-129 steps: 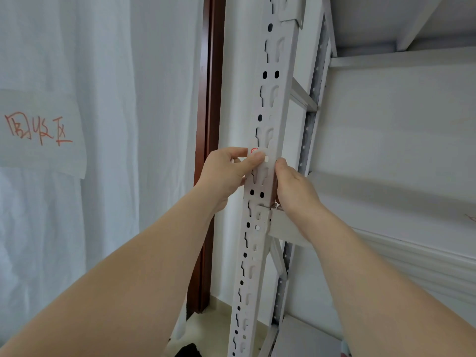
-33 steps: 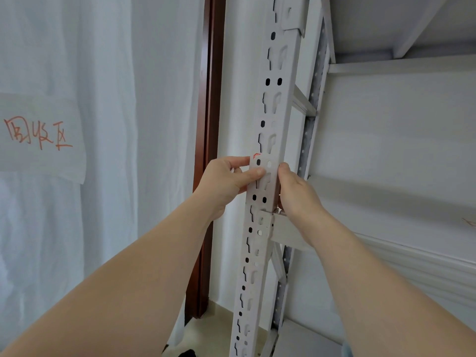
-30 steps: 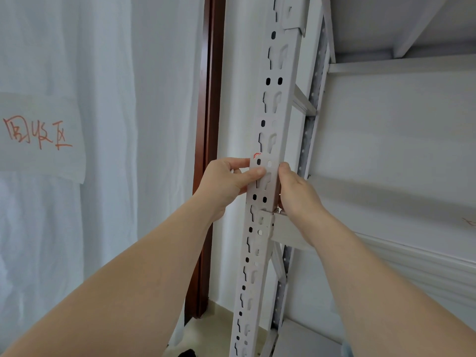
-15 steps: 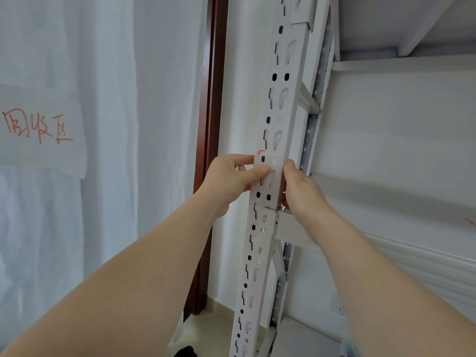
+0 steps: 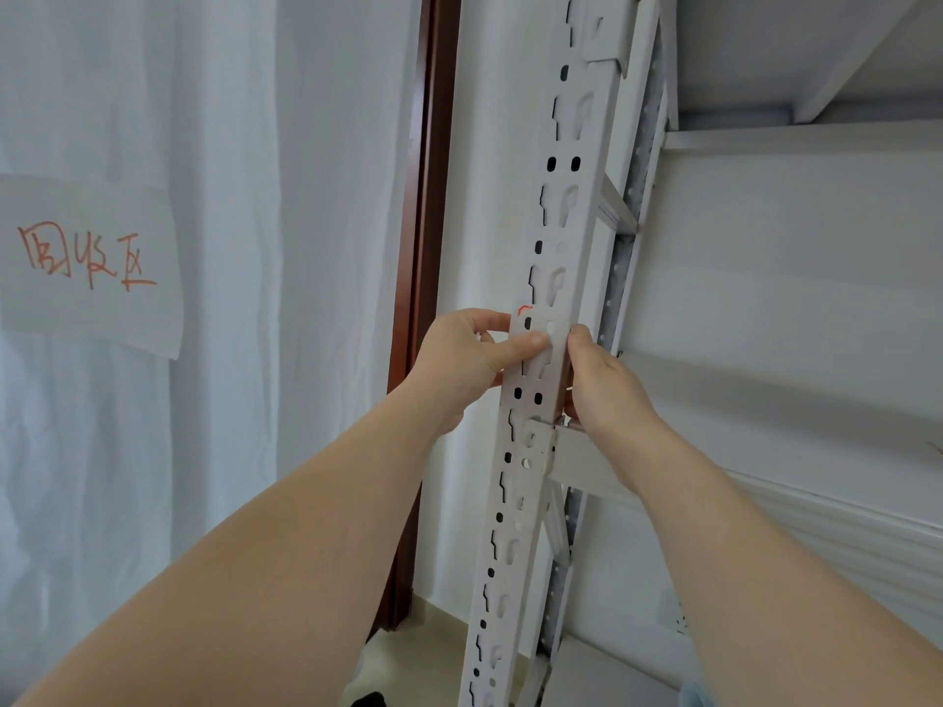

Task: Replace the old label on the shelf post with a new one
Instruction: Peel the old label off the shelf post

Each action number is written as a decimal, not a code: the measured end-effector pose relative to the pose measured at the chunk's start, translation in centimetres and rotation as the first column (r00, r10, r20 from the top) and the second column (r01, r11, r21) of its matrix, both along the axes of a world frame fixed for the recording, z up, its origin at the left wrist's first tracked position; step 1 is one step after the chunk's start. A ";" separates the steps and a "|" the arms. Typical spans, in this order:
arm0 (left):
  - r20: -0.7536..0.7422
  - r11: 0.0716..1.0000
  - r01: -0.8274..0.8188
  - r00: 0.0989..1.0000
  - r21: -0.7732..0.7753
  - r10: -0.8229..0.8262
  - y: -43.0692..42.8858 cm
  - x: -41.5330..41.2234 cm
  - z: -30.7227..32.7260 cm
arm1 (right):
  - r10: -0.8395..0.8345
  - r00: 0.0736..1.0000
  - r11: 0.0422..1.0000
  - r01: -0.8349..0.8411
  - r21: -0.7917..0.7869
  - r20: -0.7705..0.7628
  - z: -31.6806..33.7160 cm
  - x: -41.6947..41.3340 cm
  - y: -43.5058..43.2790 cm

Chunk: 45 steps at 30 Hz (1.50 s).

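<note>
A white slotted metal shelf post [image 5: 559, 206] runs up the middle of the head view. A thin pale label [image 5: 542, 324] with a red mark at its top left corner lies over the post's front face; the holes show through it. My left hand [image 5: 467, 359] grips the post's left edge, thumb pressed flat on the label. My right hand [image 5: 604, 387] holds the post's right edge, its fingertip at the label's right side.
White shelf boards [image 5: 796, 308] and a cross beam [image 5: 587, 461] lie to the right of the post. A dark wood door frame [image 5: 426, 278] stands left of it. A white curtain carries a paper sign [image 5: 87, 262] with red writing.
Both hands have stayed at the same spot on the post, pressing the label. The view has shifted slightly; the thumb sits a little lower on the label than four seconds ago.
</note>
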State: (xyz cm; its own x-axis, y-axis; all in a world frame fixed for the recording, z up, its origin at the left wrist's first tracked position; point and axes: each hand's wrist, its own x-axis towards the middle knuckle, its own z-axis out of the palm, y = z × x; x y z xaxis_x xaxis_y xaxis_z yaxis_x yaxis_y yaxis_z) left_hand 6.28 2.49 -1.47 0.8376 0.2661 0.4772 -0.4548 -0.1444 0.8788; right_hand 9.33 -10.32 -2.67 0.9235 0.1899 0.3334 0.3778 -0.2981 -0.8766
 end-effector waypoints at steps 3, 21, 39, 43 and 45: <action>-0.010 1.000 0.006 1.000 0.006 -0.006 0.3 0.2 -0.1 | -0.001 1.000 1.000 0.001 -0.005 0.001 0.0 0.0 0.0; 0.106 0.974 -0.225 0.968 -0.038 0.228 1.0 -0.2 0.3 | -0.004 1.000 1.000 0.004 -0.007 -0.015 -0.3 -0.1 -0.2; 0.007 0.994 -0.079 0.997 0.077 0.078 1.7 -0.4 -1.0 | 0.001 1.000 1.000 -0.001 -0.007 -0.011 -0.1 -0.1 -0.1; 0.039 0.996 -0.055 0.998 0.075 0.052 1.8 -0.8 -0.8 | 0.000 1.000 1.000 0.000 -0.014 -0.008 -0.2 -0.2 0.0; 0.060 0.993 -0.087 0.995 0.085 0.082 1.6 -0.9 -0.4 | 0.001 1.000 1.000 -0.001 -0.019 -0.008 -0.2 -0.1 0.0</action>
State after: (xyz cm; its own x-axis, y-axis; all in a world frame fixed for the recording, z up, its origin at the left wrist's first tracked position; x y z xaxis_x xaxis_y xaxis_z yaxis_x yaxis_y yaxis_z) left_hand 5.35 4.12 -1.87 0.7851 0.2899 0.5473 -0.4858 -0.2600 0.8345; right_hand 9.22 -10.32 -2.85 0.9257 0.1975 0.3226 0.3715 -0.3145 -0.8736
